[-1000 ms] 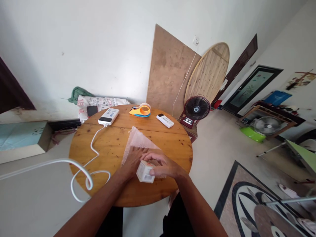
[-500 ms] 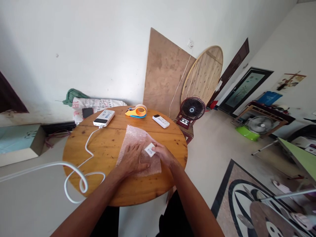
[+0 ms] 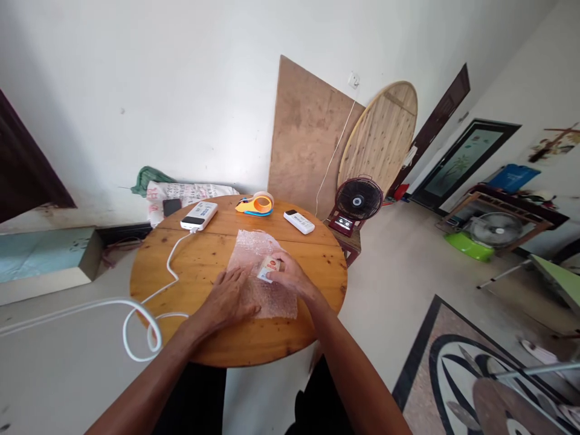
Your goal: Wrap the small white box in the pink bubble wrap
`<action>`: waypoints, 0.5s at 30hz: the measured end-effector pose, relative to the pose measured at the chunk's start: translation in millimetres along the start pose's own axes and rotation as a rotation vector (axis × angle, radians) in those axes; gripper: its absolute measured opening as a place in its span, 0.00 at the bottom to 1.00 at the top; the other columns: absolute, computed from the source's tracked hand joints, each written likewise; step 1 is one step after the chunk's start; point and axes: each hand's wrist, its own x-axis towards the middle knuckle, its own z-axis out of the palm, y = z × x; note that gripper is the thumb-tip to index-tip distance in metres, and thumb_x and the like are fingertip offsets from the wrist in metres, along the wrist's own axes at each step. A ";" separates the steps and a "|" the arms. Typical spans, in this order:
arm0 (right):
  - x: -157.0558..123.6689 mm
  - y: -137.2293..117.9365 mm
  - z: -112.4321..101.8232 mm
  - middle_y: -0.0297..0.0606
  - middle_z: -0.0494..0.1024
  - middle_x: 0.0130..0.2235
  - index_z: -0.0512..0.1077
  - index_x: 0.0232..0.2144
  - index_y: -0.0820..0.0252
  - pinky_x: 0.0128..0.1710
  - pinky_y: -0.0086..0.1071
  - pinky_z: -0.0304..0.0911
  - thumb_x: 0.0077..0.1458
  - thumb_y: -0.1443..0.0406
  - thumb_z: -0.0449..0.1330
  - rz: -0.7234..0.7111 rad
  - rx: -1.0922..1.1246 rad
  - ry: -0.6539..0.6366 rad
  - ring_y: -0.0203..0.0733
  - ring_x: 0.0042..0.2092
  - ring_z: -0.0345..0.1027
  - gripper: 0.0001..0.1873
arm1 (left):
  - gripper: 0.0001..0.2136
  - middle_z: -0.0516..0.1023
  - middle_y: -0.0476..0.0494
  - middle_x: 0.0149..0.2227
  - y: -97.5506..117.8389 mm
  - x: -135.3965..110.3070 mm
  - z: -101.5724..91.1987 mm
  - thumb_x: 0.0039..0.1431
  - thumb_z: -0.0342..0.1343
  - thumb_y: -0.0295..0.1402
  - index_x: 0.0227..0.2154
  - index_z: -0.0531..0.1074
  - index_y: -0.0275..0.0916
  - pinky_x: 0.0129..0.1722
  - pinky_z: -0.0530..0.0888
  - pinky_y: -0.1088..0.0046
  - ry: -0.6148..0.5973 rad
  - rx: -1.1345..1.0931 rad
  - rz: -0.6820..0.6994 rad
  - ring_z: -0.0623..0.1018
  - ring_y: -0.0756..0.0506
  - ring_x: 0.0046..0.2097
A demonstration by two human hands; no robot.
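Observation:
A sheet of pinkish bubble wrap (image 3: pixel 267 300) lies on the round wooden table (image 3: pixel 190 266). My left hand (image 3: pixel 231 296) rests flat on the wrap's left part, its fingers stretched out. Between the thumb and fingers of my right hand (image 3: pixel 290 275) is a small white box (image 3: pixel 268 269), held over the middle of the wrap. A reddish-orange print shows on the box's upper face; its writing is too small to read.
Along the table's far side are a white power bank (image 3: pixel 199 215) with a plugged-in white cable (image 3: pixel 170 260), an orange tape dispenser (image 3: pixel 257 204) and a second white power bank (image 3: pixel 299 222). A dark fan (image 3: pixel 357 200) stands beyond the right edge.
My right hand has turned the box, so a printed face shows instead of the barcode side. My left hand has slid slightly left and stays flat on the wrap. The camera view has shifted a little.

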 end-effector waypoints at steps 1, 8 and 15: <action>1.4 -0.9 1.3 0.33 0.74 0.42 0.70 0.42 0.58 0.44 0.33 0.61 0.42 0.65 0.62 -0.051 -0.077 -0.035 0.40 0.42 0.67 0.20 | 0.40 0.59 0.32 0.62 -1.9 -0.7 2.5 0.49 0.54 0.47 0.63 0.48 0.36 0.61 0.51 0.53 0.008 -0.011 0.000 0.57 0.35 0.64; -1.4 8.4 -1.8 0.39 0.71 0.50 0.63 0.52 0.59 0.50 0.35 0.60 0.44 0.69 0.61 -0.113 0.047 -0.183 0.43 0.50 0.65 0.30 | 0.42 0.56 0.35 0.64 -4.9 -2.4 8.4 0.48 0.55 0.47 0.63 0.45 0.38 0.63 0.48 0.53 0.043 -0.042 0.019 0.53 0.36 0.65; 1.0 13.8 -1.7 0.38 0.74 0.44 0.68 0.44 0.60 0.46 0.36 0.63 0.45 0.67 0.63 -0.051 0.142 -0.199 0.43 0.46 0.68 0.21 | 0.42 0.56 0.33 0.64 0.3 -3.3 -1.3 0.48 0.55 0.46 0.63 0.47 0.35 0.63 0.48 0.51 0.018 -0.059 -0.013 0.54 0.35 0.65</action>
